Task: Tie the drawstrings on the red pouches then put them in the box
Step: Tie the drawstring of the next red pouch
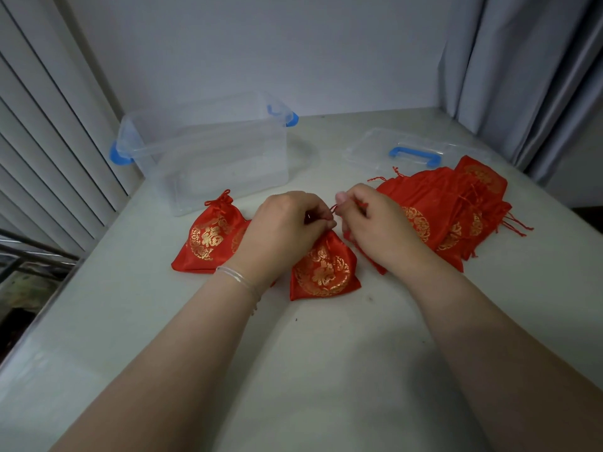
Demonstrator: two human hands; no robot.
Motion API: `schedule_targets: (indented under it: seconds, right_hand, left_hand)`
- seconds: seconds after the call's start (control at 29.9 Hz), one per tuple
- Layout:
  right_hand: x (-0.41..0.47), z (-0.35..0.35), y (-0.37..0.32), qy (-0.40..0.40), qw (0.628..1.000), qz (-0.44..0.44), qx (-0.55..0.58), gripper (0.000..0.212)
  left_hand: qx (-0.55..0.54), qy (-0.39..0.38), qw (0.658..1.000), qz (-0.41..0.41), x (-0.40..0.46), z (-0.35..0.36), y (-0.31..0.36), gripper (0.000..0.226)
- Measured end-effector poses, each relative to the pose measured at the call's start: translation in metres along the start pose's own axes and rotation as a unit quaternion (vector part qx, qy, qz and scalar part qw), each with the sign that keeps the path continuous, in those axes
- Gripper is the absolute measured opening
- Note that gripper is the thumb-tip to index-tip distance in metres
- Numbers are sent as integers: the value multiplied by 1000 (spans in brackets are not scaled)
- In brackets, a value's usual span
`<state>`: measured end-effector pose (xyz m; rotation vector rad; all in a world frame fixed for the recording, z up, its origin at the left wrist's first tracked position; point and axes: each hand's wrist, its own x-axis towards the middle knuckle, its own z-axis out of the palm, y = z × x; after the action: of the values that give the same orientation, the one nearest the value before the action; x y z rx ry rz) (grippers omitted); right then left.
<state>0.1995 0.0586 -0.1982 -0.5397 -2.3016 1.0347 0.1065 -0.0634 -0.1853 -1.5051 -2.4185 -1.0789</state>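
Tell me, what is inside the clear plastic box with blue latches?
The clear plastic box with blue latches looks empty: no red pouch shows through its walls. Its clear lid with a blue handle lies apart on the white table, partly covered by a pile of red pouches.

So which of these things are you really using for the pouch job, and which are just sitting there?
For the job:
- pouch being tied, its drawstring pinched by the left hand and right hand
- tied pouch
- pile of pouches
- clear box, nothing in it yet

Just lying about:
- box lid
- curtain
- bracelet on the left wrist
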Motion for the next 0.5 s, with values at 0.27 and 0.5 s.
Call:
schedule_targets:
  seconds: [0.27,0.5]
  right_hand:
    - [-1,-4,-3,-16,999,30,42,32]
    - [-5,-2,-7,12,998,-62,17,25]
  left_hand:
    - [-303,-3,944,-133,-2,-11,10,12]
    - [-390,24,898,-203,1,-11,3,12]
